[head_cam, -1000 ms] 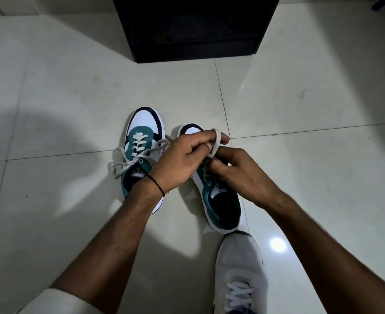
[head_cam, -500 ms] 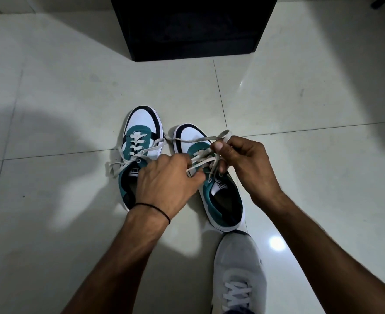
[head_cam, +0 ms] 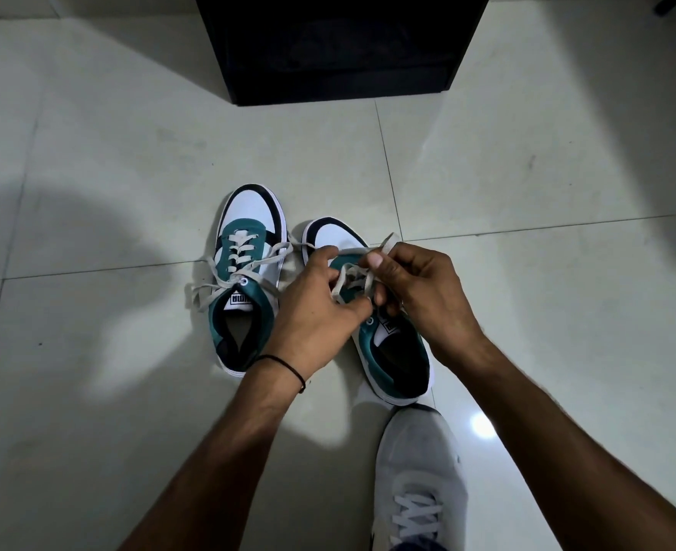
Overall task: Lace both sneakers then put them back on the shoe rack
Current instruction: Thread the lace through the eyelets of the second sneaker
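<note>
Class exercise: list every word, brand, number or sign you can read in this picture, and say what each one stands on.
"PUMA", upside down to the camera, on the white tongue label of the left sneaker.
A similar white tongue label on the right sneaker: mostly hidden by the hands, not readable.
The grey worn shoe and the dark shoe rack: no text visible.

Two teal sneakers (head_cam: 245,280) (head_cam: 392,351), one grey shoe (head_cam: 420,483).

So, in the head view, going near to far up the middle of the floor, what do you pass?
Grey worn shoe → right teal sneaker, with both hands on its lace → bare floor tile → black shoe rack.
</note>
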